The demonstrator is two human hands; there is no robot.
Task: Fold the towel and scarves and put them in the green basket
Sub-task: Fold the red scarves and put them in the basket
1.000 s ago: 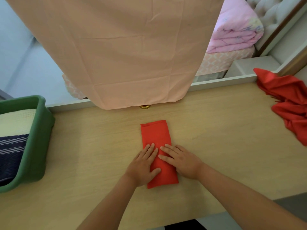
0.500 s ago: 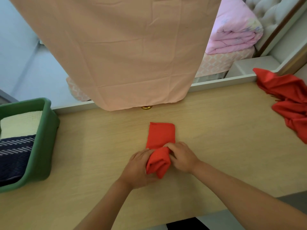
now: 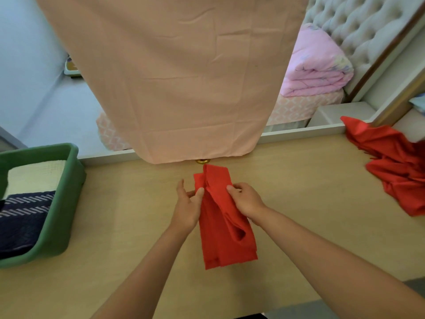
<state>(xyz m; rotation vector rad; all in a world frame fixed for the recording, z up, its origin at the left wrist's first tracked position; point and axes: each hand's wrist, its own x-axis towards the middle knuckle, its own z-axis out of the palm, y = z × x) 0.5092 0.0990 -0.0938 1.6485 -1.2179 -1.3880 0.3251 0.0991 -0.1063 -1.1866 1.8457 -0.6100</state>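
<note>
Flat a second ago, the red scarf [image 3: 225, 231] now lifts: left hand [image 3: 186, 208] pinches, right hand [image 3: 246, 199] grips its far end. Green basket [image 3: 66, 203], nine o'clock, probably next.

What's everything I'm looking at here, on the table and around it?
folded red scarf: one, red, table centre, in both hands
loose scarf: one, red, crumpled at the table's right end
basket: one, green, table's left end
towel: one, cream, in the basket
striped cloth: one, dark blue, in the basket
hanging cloth: one, peach, behind the table
quilt: one, pink, folded, far right
table: one, light wood
left hand: pinches the scarf's left edge
right hand: grips its right side
</note>
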